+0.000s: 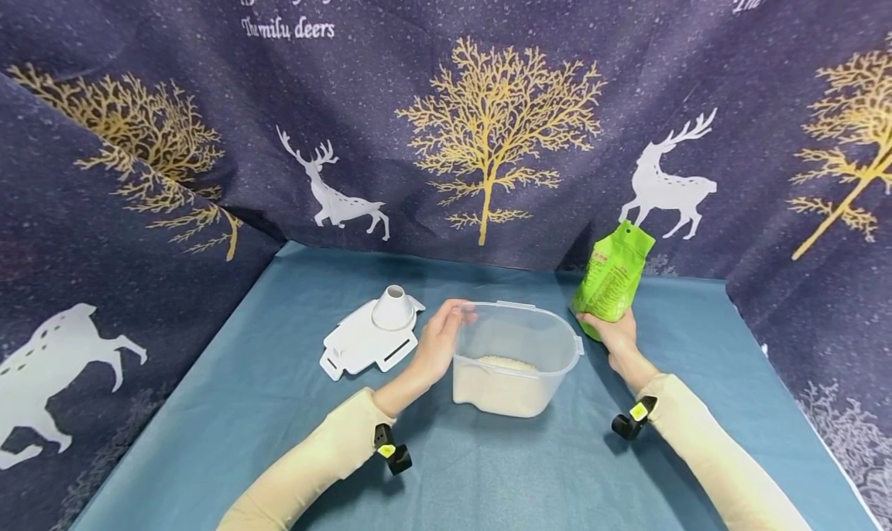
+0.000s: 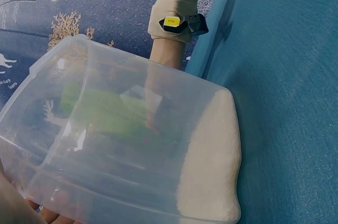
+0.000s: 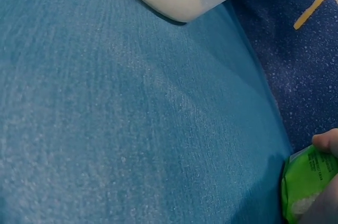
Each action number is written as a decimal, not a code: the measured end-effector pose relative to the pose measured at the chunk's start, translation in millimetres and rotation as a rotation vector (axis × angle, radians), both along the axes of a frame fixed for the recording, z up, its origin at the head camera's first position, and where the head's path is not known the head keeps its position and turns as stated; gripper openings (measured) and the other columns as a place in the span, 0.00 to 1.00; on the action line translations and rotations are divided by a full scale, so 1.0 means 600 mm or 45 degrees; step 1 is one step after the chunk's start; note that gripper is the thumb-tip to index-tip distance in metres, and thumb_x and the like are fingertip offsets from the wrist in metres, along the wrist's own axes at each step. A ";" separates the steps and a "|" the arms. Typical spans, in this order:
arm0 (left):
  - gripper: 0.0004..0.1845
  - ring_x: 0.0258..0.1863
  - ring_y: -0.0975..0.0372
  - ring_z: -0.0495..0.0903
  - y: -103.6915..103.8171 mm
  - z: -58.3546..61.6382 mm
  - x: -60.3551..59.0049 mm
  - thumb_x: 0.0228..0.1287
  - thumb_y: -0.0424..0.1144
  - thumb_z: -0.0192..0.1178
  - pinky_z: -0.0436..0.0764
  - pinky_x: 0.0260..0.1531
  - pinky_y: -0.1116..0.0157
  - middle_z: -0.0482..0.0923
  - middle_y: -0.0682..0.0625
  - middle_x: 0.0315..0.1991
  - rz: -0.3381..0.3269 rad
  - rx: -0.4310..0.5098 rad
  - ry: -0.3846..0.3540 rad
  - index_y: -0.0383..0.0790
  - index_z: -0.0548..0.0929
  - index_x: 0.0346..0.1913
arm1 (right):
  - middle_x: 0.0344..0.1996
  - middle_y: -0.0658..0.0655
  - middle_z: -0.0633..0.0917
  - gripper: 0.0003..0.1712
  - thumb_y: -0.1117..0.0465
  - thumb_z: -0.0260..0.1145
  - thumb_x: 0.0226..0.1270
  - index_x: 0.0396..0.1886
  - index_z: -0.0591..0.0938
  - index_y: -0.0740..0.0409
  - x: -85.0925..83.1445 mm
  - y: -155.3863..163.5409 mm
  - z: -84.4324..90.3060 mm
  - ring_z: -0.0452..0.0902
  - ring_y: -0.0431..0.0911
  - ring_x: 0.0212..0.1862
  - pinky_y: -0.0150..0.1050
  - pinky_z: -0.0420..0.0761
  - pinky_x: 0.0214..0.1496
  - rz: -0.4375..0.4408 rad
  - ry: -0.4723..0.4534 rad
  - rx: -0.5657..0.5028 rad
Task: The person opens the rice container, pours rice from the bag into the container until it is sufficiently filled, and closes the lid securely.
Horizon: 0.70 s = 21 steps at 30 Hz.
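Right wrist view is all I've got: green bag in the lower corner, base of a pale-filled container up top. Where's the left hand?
Observer: The left hand is at the left end of the clear container, fingers at its rim.

Operator: Copy. My frame cuts off the top. Covered or open?

Observer: Open. The head view looks in from above onto pale grains.

Operator: Anything that could be a lid nearby?

Observer: Possibly: a white panel with a cone-shaped spout lies left of the container in the head view.
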State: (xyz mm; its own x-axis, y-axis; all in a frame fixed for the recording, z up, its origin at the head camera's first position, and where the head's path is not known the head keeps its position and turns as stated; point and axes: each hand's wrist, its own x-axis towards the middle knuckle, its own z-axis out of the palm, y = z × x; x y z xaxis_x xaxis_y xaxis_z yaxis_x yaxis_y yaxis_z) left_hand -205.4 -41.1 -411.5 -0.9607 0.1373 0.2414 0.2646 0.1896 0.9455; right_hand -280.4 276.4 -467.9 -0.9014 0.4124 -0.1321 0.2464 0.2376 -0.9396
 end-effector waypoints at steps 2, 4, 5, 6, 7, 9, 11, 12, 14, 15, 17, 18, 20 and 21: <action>0.18 0.55 0.48 0.79 0.000 -0.001 -0.001 0.78 0.41 0.38 0.71 0.61 0.48 0.84 0.38 0.48 0.000 0.001 -0.001 0.37 0.77 0.55 | 0.56 0.55 0.73 0.43 0.61 0.73 0.55 0.68 0.62 0.57 0.000 -0.001 -0.001 0.68 0.48 0.57 0.43 0.68 0.63 -0.001 -0.001 0.001; 0.18 0.55 0.47 0.79 0.000 -0.002 -0.002 0.78 0.40 0.38 0.71 0.61 0.47 0.84 0.37 0.48 -0.004 0.009 -0.001 0.35 0.77 0.55 | 0.57 0.55 0.72 0.43 0.61 0.73 0.55 0.68 0.62 0.57 0.001 -0.001 -0.001 0.68 0.48 0.57 0.42 0.67 0.63 0.003 -0.001 0.000; 0.18 0.55 0.46 0.79 0.000 -0.002 -0.003 0.78 0.40 0.38 0.71 0.61 0.47 0.83 0.36 0.49 -0.008 0.014 -0.002 0.35 0.76 0.55 | 0.57 0.55 0.72 0.43 0.62 0.73 0.55 0.68 0.62 0.57 0.002 -0.001 -0.001 0.68 0.48 0.57 0.42 0.67 0.63 0.004 0.004 -0.003; 0.18 0.55 0.46 0.78 0.000 -0.001 -0.002 0.78 0.39 0.38 0.70 0.61 0.46 0.83 0.35 0.49 -0.012 0.018 -0.006 0.33 0.76 0.55 | 0.58 0.56 0.72 0.43 0.62 0.72 0.55 0.69 0.62 0.57 0.001 -0.001 -0.001 0.67 0.48 0.58 0.42 0.67 0.64 0.005 0.011 -0.005; 0.18 0.56 0.45 0.78 0.000 0.002 -0.002 0.78 0.38 0.37 0.70 0.61 0.46 0.83 0.34 0.49 -0.016 0.019 -0.013 0.32 0.76 0.55 | 0.59 0.57 0.72 0.43 0.63 0.72 0.55 0.69 0.61 0.57 0.001 0.000 -0.002 0.67 0.48 0.58 0.42 0.67 0.64 0.005 0.017 -0.005; 0.18 0.56 0.43 0.78 0.000 0.017 0.008 0.78 0.35 0.37 0.70 0.61 0.46 0.82 0.32 0.49 -0.025 0.017 -0.019 0.29 0.75 0.55 | 0.60 0.57 0.71 0.44 0.63 0.72 0.55 0.69 0.61 0.58 0.002 0.000 -0.002 0.67 0.47 0.58 0.42 0.66 0.65 0.007 0.024 -0.001; 0.18 0.56 0.42 0.77 0.000 0.037 0.020 0.77 0.34 0.37 0.70 0.62 0.46 0.81 0.30 0.49 -0.026 0.007 -0.031 0.27 0.75 0.55 | 0.60 0.57 0.71 0.44 0.63 0.73 0.55 0.69 0.61 0.58 0.003 0.000 -0.002 0.67 0.47 0.57 0.41 0.66 0.65 0.004 0.032 0.003; 0.18 0.56 0.41 0.77 0.000 0.044 0.024 0.77 0.33 0.37 0.70 0.61 0.46 0.81 0.30 0.49 -0.024 -0.001 -0.036 0.26 0.74 0.54 | 0.60 0.57 0.72 0.44 0.63 0.73 0.55 0.69 0.61 0.58 0.003 0.000 -0.003 0.67 0.46 0.57 0.40 0.66 0.65 0.003 0.034 0.007; 0.18 0.56 0.42 0.77 0.000 0.046 0.025 0.77 0.33 0.37 0.70 0.61 0.46 0.81 0.30 0.49 -0.021 -0.006 -0.043 0.26 0.74 0.54 | 0.59 0.57 0.72 0.44 0.63 0.73 0.54 0.69 0.62 0.58 0.005 0.000 -0.002 0.68 0.45 0.56 0.40 0.66 0.64 0.005 0.039 0.009; 0.18 0.56 0.42 0.77 -0.001 0.039 0.021 0.77 0.33 0.37 0.70 0.61 0.46 0.81 0.30 0.49 -0.022 -0.003 -0.047 0.27 0.75 0.55 | 0.58 0.56 0.72 0.44 0.63 0.74 0.54 0.69 0.62 0.58 0.006 -0.001 -0.002 0.68 0.45 0.55 0.39 0.66 0.63 0.005 0.038 0.009; 0.18 0.57 0.43 0.77 -0.001 0.023 0.011 0.78 0.36 0.37 0.70 0.61 0.46 0.81 0.32 0.50 -0.023 0.006 -0.044 0.29 0.75 0.55 | 0.58 0.56 0.72 0.44 0.63 0.73 0.54 0.68 0.62 0.58 0.008 -0.001 -0.002 0.68 0.44 0.54 0.38 0.66 0.63 0.009 0.040 0.007; 0.18 0.57 0.44 0.77 -0.001 0.012 0.005 0.78 0.36 0.37 0.70 0.61 0.45 0.82 0.32 0.50 -0.022 0.009 -0.041 0.31 0.75 0.56 | 0.57 0.55 0.73 0.44 0.63 0.73 0.54 0.68 0.62 0.58 0.009 -0.001 -0.002 0.68 0.44 0.54 0.37 0.66 0.62 0.009 0.039 0.006; 0.19 0.57 0.45 0.77 -0.001 -0.001 -0.002 0.79 0.39 0.37 0.70 0.62 0.46 0.82 0.34 0.50 -0.022 0.021 -0.027 0.33 0.75 0.56 | 0.56 0.54 0.73 0.43 0.63 0.73 0.54 0.68 0.62 0.58 0.010 -0.001 -0.002 0.68 0.42 0.52 0.35 0.66 0.60 0.009 0.036 0.000; 0.19 0.57 0.46 0.78 -0.001 -0.002 -0.002 0.79 0.40 0.37 0.70 0.62 0.46 0.82 0.35 0.50 -0.022 0.022 -0.017 0.34 0.75 0.56 | 0.55 0.53 0.73 0.43 0.63 0.73 0.55 0.68 0.62 0.57 0.011 0.000 -0.002 0.68 0.42 0.52 0.35 0.66 0.60 0.009 0.035 -0.004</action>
State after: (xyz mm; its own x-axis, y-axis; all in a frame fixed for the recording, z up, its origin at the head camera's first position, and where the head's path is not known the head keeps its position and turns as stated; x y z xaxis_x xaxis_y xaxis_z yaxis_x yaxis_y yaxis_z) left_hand -206.5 -41.5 -412.8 -0.9614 0.1496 0.2309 0.2550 0.1689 0.9521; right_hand -273.6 276.1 -469.2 -0.9075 0.4059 -0.1082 0.2187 0.2365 -0.9467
